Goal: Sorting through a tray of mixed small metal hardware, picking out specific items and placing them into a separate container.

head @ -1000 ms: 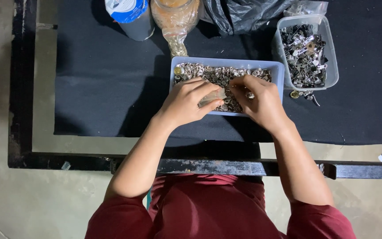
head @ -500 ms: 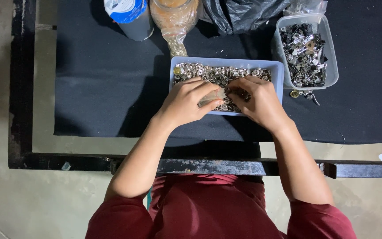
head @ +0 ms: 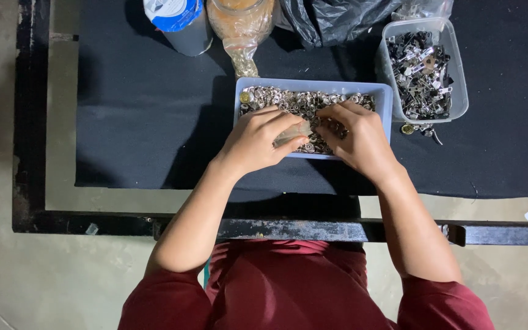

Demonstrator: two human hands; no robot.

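Tray (head: 386,101) of small round metal pieces, pale blue plastic, mid-table, both hands in it.
Black cloth (head: 142,122) covers the table (head: 56,195). The rectangular tray brims with shiny ring-like bits. A clear tub (head: 459,91) to its right holds darker, angular metal clips. Left hand (head: 255,140) pinches a small clear packet (head: 297,131); right hand (head: 359,137) curls, fingertips among the pieces, grip hidden.

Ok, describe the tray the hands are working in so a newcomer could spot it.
On the black mat covering the table, find the two plastic containers. It is the blue tray at centre, under both hands, holding small round silvery pieces; the clear tub to its right holds darker, longer metal parts.
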